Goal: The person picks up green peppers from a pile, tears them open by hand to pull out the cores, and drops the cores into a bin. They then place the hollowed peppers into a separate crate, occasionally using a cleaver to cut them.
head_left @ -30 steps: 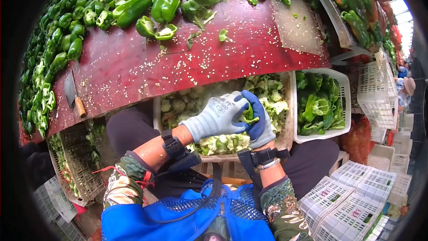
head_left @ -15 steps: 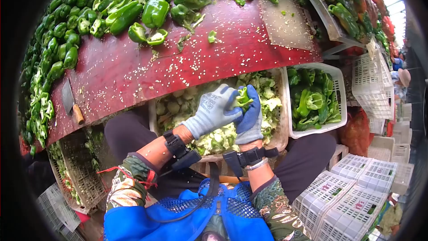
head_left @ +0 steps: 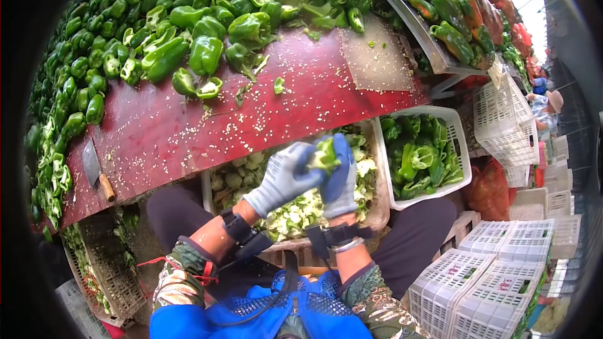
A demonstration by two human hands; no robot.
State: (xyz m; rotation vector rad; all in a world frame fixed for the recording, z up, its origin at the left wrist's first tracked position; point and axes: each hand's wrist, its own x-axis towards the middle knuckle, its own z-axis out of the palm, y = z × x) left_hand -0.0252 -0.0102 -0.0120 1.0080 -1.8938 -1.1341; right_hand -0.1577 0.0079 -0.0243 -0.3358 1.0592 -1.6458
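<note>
A piece of green pepper (head_left: 325, 156) is held between my two gloved hands. My left hand (head_left: 282, 177) has its fingers closed against the left side of it. My right hand (head_left: 340, 179) wraps the other side, palm turned inward; some fingertips are blurred. Below both hands sits a crate (head_left: 379, 210) heaped with pale pepper cores and scraps (head_left: 295, 215). Just to the right, a white crate (head_left: 466, 164) holds green pepper pieces (head_left: 414, 158) with their insides scooped out.
A red table (head_left: 188, 132), strewn with seeds, stretches ahead and bears a large pile of green peppers (head_left: 169, 6). A cleaver (head_left: 92, 162) lies at its left. White crates (head_left: 496, 276) are stacked at the right. Farther off, a person in a hat (head_left: 548, 108) is visible.
My view has shifted, so the table and crates appear farther left and the far tabletop lower. Both hands still grip the pepper piece, whose pale-green side shows more now.
</note>
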